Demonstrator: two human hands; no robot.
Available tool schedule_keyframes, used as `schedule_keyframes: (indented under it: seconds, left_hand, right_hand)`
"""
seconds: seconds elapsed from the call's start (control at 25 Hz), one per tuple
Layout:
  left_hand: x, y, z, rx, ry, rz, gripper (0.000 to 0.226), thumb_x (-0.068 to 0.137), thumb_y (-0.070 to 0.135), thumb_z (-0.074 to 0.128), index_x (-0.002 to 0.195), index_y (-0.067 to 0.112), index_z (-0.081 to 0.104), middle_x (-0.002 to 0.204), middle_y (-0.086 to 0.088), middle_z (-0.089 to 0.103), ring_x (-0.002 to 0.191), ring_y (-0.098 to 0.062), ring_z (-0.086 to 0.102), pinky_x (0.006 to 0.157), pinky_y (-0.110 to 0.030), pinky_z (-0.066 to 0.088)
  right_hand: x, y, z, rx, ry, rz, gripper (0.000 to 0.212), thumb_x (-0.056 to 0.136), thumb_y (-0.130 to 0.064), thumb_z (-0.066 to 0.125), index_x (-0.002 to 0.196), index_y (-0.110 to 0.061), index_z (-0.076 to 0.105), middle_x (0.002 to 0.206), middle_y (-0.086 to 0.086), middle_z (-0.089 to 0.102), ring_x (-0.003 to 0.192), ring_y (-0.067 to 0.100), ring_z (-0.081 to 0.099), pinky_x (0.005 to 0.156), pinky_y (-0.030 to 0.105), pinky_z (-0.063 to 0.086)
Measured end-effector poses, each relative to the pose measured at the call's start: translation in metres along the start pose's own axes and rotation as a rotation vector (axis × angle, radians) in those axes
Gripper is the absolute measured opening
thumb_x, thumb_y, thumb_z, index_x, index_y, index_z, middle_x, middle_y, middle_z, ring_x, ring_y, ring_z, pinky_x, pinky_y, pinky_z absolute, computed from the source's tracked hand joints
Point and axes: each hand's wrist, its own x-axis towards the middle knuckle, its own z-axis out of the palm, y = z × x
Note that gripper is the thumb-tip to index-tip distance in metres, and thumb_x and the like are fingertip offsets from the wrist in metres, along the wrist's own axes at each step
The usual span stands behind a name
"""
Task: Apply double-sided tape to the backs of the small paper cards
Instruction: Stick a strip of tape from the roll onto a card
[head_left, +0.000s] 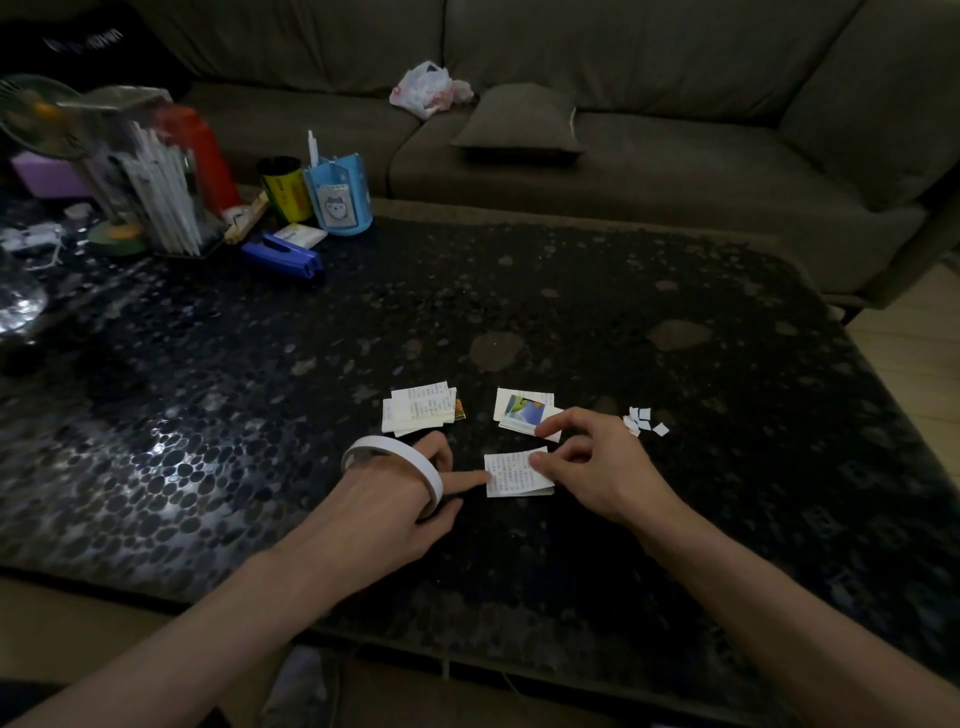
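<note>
A small paper card (511, 475) lies printed back up on the dark table (519, 312). My left hand (384, 506) wears the white roll of double-sided tape (395, 460) around its fingers, and its straight index fingertip presses the card's left edge. My right hand (592, 467) pinches at the card's upper right corner with thumb and fingers. A stack of cards with text showing (418, 413) sits just beyond the left hand. Another stack with a picture facing up (522, 413) sits beyond the right hand.
Small white paper scraps (641, 421) lie right of my right hand. At the table's far left stand a blue stapler (283, 255), a blue pen holder (337, 200), a yellow can (284, 189) and a clear organiser (150, 182). A sofa with a cushion (519, 122) runs behind the table.
</note>
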Motion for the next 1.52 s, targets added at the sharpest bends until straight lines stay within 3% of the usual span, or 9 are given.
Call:
schedule_keyframes:
  seconds: [0.36,0.68,1.08,1.52]
  left_hand:
    - [-0.0022,0.0007,0.001,-0.004,0.052,0.029,0.039,0.097,0.04,0.064,0.136,0.048,0.064,0.109,0.011,0.054,0.053,0.006,0.025,0.048,-0.011,0.016]
    - [-0.0019,0.0005,0.0027,0.014,0.08,0.056,0.038,0.092,0.041,0.069,0.13,0.045,0.068,0.104,0.012,0.055,0.053,0.009,0.019,0.048,-0.009,0.011]
    - [0.0017,-0.0016,0.0069,0.009,0.033,0.026,0.045,0.101,0.048,0.049,0.145,0.055,0.049,0.115,0.014,0.045,0.062,0.006,0.031,0.052,-0.011,0.02]
    - [0.0044,0.0018,0.0014,0.035,-0.027,-0.006,0.046,0.103,0.05,0.044,0.148,0.057,0.043,0.121,0.014,0.043,0.062,0.003,0.032,0.052,-0.013,0.022]
  right_hand:
    - [0.0021,0.0027,0.0031,-0.042,0.029,-0.04,0.028,0.091,-0.027,0.08,0.094,-0.045,0.058,0.073,-0.015,0.076,0.079,-0.002,0.072,0.073,0.018,0.052]
    - [0.0,0.002,0.0021,-0.037,0.033,-0.057,0.022,0.092,-0.026,0.08,0.1,-0.039,0.064,0.076,-0.011,0.078,0.079,0.001,0.074,0.08,0.023,0.057]
    - [0.0028,0.0036,0.0019,-0.052,0.036,-0.053,0.021,0.093,-0.026,0.079,0.099,-0.04,0.064,0.08,-0.009,0.077,0.081,0.002,0.073,0.08,0.023,0.056]
    - [0.0073,0.0076,0.0051,-0.077,0.058,-0.07,0.023,0.091,-0.027,0.08,0.094,-0.042,0.062,0.078,-0.011,0.076,0.079,-0.001,0.073,0.079,0.022,0.058]
